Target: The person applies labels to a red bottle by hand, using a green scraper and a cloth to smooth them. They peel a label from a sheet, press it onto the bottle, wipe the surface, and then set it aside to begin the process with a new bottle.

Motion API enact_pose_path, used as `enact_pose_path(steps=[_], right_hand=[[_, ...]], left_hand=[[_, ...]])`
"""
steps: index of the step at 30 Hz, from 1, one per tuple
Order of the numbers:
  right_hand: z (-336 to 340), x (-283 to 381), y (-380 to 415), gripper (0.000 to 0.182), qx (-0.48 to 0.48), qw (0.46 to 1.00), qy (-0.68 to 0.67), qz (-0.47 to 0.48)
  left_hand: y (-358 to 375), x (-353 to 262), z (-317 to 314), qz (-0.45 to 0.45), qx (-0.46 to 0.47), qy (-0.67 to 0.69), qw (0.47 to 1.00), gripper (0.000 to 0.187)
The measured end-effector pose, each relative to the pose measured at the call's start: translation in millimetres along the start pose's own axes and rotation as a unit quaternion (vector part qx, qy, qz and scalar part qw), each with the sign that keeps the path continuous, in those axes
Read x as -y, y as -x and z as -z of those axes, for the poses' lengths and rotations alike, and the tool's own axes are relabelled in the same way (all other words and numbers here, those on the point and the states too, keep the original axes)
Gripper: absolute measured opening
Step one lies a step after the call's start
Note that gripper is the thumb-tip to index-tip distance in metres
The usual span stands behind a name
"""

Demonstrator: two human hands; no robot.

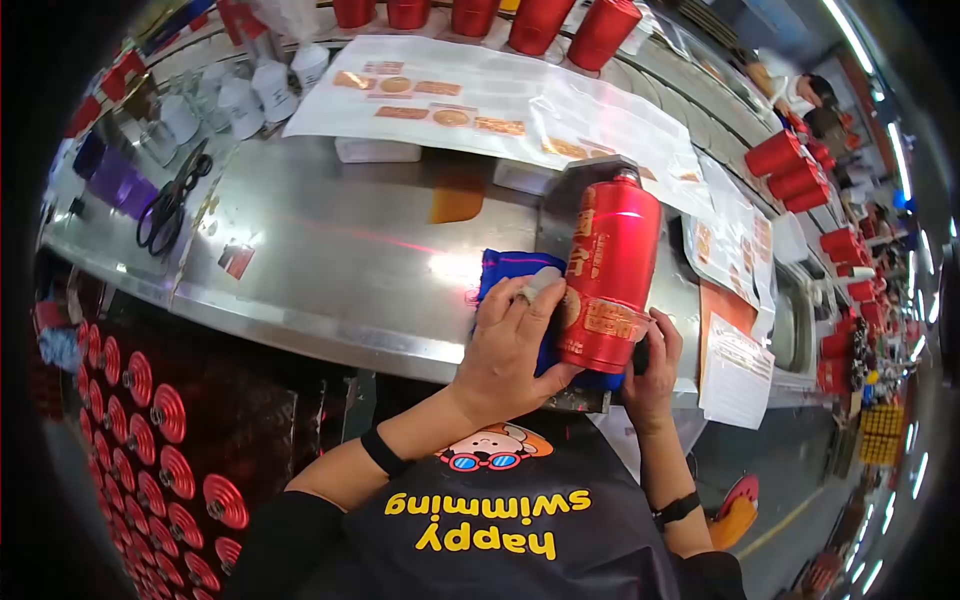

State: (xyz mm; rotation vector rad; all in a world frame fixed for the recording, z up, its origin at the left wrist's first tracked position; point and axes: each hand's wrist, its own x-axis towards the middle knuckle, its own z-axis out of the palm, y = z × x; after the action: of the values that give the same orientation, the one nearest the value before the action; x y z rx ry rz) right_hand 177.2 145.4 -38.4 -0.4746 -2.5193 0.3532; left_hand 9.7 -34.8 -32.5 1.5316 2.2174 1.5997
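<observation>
A shiny red bottle [620, 245] with gold lettering lies tilted on a dark support [565, 210], its capped neck pointing away from me. Near its base, a clear-edged gold decal [612, 322] wraps around the side. My left hand [505, 345] is closed, pinching a small whitish wad [541, 284] against the bottle's left side, with the thumb near the base. At the lower right, my right hand [652, 372] has curled fingers gripping the bottle beside the decal's edge. Blue cloth [500, 268] lies under the bottle and my left hand.
Printed decal sheets [480, 95] spread across the back of the metal bench [330, 270]. Black scissors [172, 205], a purple cup [115, 180] and white bottles [272, 90] stand left. An amber scraper-like piece [456, 198] lies mid-bench. Papers [738, 370] are at right; red bottles [605, 32] line the conveyor.
</observation>
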Motion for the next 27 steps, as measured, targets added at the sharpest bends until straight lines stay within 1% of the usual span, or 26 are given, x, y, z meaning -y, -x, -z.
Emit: enact_pose_path(steps=[5,7,11,12,13,15,16,17,19,21,22,23,25,27], right_hand=[[-1.8,2.2,-4.3,0.063,0.000,1.000,-0.004,-0.017],[-1.2,0.8,-2.4,0.064,-0.007,1.000,-0.008,-0.024],[0.6,0.9,2.8,0.063,-0.035,0.998,-0.027,-0.038],[1.5,2.7,3.5,0.051,-0.059,0.997,-0.023,-0.044],[3.6,4.5,7.9,0.045,-0.087,0.989,-0.091,-0.083],[8.6,6.8,14.1,0.035,-0.136,0.952,-0.228,-0.154],[25.2,22.6,4.7,0.024,-0.153,0.959,-0.220,-0.095],[40.0,30.5,-0.5,0.029,-0.140,0.962,-0.228,-0.052],[69.7,47.1,-26.4,0.037,-0.060,0.986,-0.135,0.082],[80.8,56.6,-46.5,0.047,0.013,0.981,-0.070,0.178],[78.4,58.7,-53.0,0.047,0.019,0.975,-0.068,0.209],[74.7,59.5,-55.3,0.040,0.021,0.973,-0.046,0.224],[70.0,62.6,-60.7,0.033,0.015,0.968,-0.034,0.247],[69.2,64.2,-66.1,0.033,0.016,0.964,-0.023,0.265]], left_hand=[[-2.1,-0.6,3.6,-0.002,0.014,-0.008,1.000,0.084],[-1.1,-0.5,4.8,-0.001,0.031,-0.009,0.999,0.082],[0.4,2.2,3.0,-0.013,0.027,-0.005,1.000,0.082],[-0.4,0.9,2.6,-0.023,0.009,-0.020,0.999,0.082],[0.6,0.8,1.9,-0.029,0.007,-0.021,0.999,0.081],[2.3,2.8,0.2,-0.035,-0.001,-0.025,0.999,0.080],[3.2,2.1,0.0,-0.034,-0.001,-0.021,0.999,0.080],[3.9,0.8,-0.3,-0.030,-0.004,-0.021,0.999,0.080],[2.7,-0.8,0.1,-0.027,-0.009,-0.025,0.999,0.080],[2.5,-0.9,0.3,-0.029,-0.009,-0.031,0.999,0.080],[2.8,-0.8,0.9,-0.027,-0.008,-0.033,0.999,0.080],[3.1,-1.0,1.4,-0.024,-0.006,-0.033,0.999,0.081],[3.9,-1.1,1.0,-0.017,-0.001,-0.028,0.999,0.081],[3.5,-1.3,1.3,-0.016,0.002,-0.028,0.999,0.081]])
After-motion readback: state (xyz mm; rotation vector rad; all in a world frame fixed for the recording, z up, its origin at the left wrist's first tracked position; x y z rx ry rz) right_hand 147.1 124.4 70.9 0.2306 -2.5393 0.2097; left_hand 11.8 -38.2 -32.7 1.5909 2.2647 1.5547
